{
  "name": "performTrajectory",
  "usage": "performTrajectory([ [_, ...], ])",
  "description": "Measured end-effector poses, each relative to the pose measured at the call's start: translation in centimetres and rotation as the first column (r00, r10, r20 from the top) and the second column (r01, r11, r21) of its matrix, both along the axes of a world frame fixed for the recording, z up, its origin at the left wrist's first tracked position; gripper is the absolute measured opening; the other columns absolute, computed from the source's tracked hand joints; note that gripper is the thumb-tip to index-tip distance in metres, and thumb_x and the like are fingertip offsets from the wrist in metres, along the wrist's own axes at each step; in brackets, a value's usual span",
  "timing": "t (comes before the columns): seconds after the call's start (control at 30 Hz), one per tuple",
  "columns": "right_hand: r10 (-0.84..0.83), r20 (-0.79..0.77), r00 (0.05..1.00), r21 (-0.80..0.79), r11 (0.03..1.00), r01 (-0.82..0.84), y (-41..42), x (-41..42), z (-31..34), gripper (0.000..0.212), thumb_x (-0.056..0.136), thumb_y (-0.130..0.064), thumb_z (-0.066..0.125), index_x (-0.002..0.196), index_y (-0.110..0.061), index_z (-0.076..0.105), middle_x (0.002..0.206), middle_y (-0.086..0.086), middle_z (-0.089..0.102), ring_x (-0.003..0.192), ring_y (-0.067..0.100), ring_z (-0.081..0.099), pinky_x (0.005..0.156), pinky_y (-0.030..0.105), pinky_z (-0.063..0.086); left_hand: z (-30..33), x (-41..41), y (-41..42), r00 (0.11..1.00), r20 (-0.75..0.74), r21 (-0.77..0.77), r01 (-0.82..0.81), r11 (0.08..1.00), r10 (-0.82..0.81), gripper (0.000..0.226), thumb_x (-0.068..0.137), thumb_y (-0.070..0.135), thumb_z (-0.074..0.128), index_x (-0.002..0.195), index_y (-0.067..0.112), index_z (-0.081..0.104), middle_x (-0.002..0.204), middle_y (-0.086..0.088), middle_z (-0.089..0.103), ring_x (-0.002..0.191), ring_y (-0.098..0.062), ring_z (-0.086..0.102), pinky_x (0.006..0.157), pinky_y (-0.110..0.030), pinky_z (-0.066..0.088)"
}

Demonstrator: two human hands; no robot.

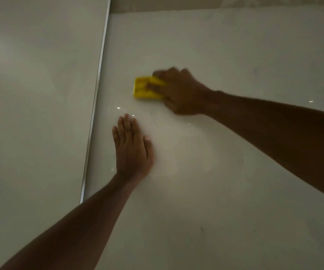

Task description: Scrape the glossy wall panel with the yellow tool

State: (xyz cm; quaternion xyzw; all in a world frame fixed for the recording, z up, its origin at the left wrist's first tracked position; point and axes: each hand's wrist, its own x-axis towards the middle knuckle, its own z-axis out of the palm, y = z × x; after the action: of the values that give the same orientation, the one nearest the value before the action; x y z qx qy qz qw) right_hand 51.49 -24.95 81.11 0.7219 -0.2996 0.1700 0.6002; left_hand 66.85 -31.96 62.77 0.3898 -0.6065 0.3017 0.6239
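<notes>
A glossy pale wall panel (225, 55) fills most of the view and shows small light glints. My right hand (180, 92) grips a flat yellow tool (142, 87) and presses it against the panel; the hand looks motion-blurred. The tool's left part sticks out past my fingers, the rest is hidden under them. My left hand (132, 147) lies flat on the panel below the tool, fingers together and pointing up, holding nothing.
A thin metal trim strip (96, 90) runs down the left edge of the panel, with another pale wall surface (36, 94) beyond it. A rougher bare wall band (215, 2) shows above the panel's top edge.
</notes>
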Motion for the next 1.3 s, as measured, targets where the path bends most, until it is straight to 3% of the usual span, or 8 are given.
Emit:
performTrajectory([
  [0.1,-0.015,-0.197,0.98,0.012,1.0,0.018,0.1,-1.2,-0.8,0.058,0.093,-0.026,0.053,0.15,-0.032,0.041,0.155,0.014,0.038,0.128,0.038,0.045,0.096,0.048,0.037,0.0,0.0,0.2,1.0,-0.023,0.03,-0.001,1.0,0.002,0.067,0.1,0.025,0.03,0.155,-0.014,0.027,0.165,-0.035,0.02,0.156,-0.05,0.015,0.128,-0.063,0.012],
  [0.27,-0.067,0.419,0.906,-0.131,0.982,0.133,0.5,1.4,4.1,0.066,0.091,-0.02,0.05,0.152,-0.032,0.03,0.154,0.012,0.031,0.128,0.041,0.039,0.101,0.052,0.034,0.1,0.0,0.6,0.999,-0.043,0.049,0.023,0.999,-0.021,0.067,0.099,0.021,0.032,0.155,-0.015,0.026,0.165,-0.035,0.02,0.156,-0.05,0.014,0.128,-0.062,0.011],
  [0.67,0.026,-0.247,0.969,-0.012,0.999,-0.03,1.4,-5.8,-7.6,0.049,0.092,-0.023,0.056,0.14,-0.025,0.056,0.144,0.014,0.053,0.119,0.038,0.056,0.086,0.045,0.043,-0.4,0.7,0.1,0.992,-0.018,-0.04,0.125,0.991,-0.126,0.064,0.087,-0.004,0.045,0.148,-0.02,0.035,0.158,-0.042,0.029,0.149,-0.06,0.022,0.124,-0.069,0.018],
  [0.77,-0.036,0.17,0.985,-0.159,0.985,0.064,1.6,-6.8,-2.5,0.061,0.091,-0.024,0.053,0.151,-0.029,0.04,0.152,0.015,0.041,0.125,0.042,0.047,0.094,0.051,0.039,-0.4,0.8,0.1,0.993,-0.002,-0.009,0.116,0.993,-0.116,0.065,0.09,0.0,0.041,0.151,-0.018,0.031,0.161,-0.039,0.024,0.153,-0.056,0.017,0.126,-0.067,0.015],
  [0.9,0.071,0.705,0.706,-0.202,0.974,0.103,2.4,-6.4,0.9,0.064,0.085,-0.022,0.053,0.148,-0.025,0.039,0.149,0.016,0.037,0.123,0.044,0.042,0.095,0.055,0.039,-0.3,0.9,0.4,0.992,-0.003,0.003,0.126,0.992,-0.126,0.066,0.088,-0.001,0.04,0.151,-0.018,0.031,0.161,-0.039,0.023,0.153,-0.056,0.017,0.126,-0.066,0.014],
  [1.03,0.05,0.256,0.965,-0.08,0.996,-0.031,0.9,-4.7,-7.1,0.062,0.088,-0.025,0.056,0.149,-0.028,0.042,0.151,0.016,0.042,0.122,0.041,0.048,0.09,0.047,0.04,-0.4,0.9,0.7,0.991,0.012,0.02,0.13,0.991,-0.13,0.064,0.091,0.002,0.037,0.151,-0.018,0.032,0.161,-0.04,0.024,0.152,-0.057,0.017,0.125,-0.068,0.016],
  [1.17,0.061,-0.063,0.996,0.026,0.998,-0.059,1.2,-7.9,-11.7,0.052,0.093,-0.03,0.049,0.145,-0.028,0.049,0.147,0.009,0.048,0.119,0.033,0.051,0.086,0.042,0.041,-0.4,0.8,1.0,0.993,0.024,0.048,0.114,0.992,-0.115,0.064,0.094,0.013,0.03,0.149,-0.019,0.034,0.159,-0.041,0.026,0.151,-0.059,0.019,0.123,-0.071,0.018],
  [1.3,-0.011,0.505,0.863,-0.199,0.971,0.129,2.2,-13.9,-6.0,0.067,0.09,-0.033,0.042,0.155,-0.037,0.028,0.16,0.007,0.03,0.133,0.037,0.039,0.096,0.047,0.037,0.3,-0.1,1.4,0.991,0.128,0.043,0.016,0.999,-0.022,0.066,0.099,0.027,0.031,0.15,-0.015,0.039,0.161,-0.038,0.028,0.151,-0.057,0.022,0.123,-0.07,0.018],
])
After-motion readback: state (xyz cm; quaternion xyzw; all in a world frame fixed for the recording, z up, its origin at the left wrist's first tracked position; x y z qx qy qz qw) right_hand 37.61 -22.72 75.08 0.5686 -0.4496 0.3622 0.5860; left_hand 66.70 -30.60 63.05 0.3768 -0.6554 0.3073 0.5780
